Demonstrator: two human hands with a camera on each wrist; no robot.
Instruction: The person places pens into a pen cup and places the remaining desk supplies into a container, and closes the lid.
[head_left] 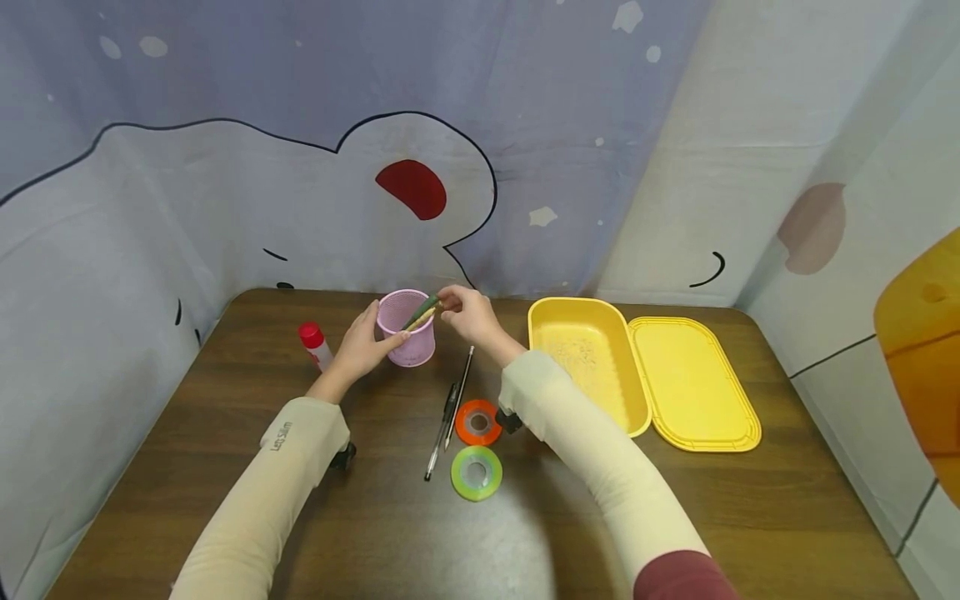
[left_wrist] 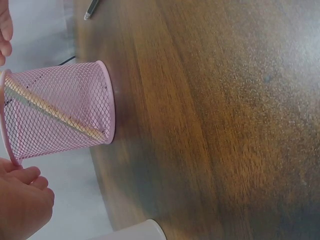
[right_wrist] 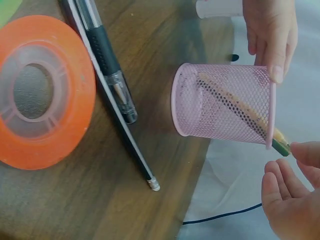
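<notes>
A pink mesh pencil cup stands upright near the table's back edge. My left hand holds its rim from the left, thumb over the near side. Inside lean a slim green stick and a slim yellow stick, their lower ends down by the base in the left wrist view. Just right of the rim is my right hand. Its fingers are spread apart in the right wrist view, with the thumb tip close to the upper ends of the sticks.
Left of the cup stands a red-capped glue stick. In front lie a pencil, a black pen, an orange tape roll and a green tape roll. A yellow box and its lid sit at right.
</notes>
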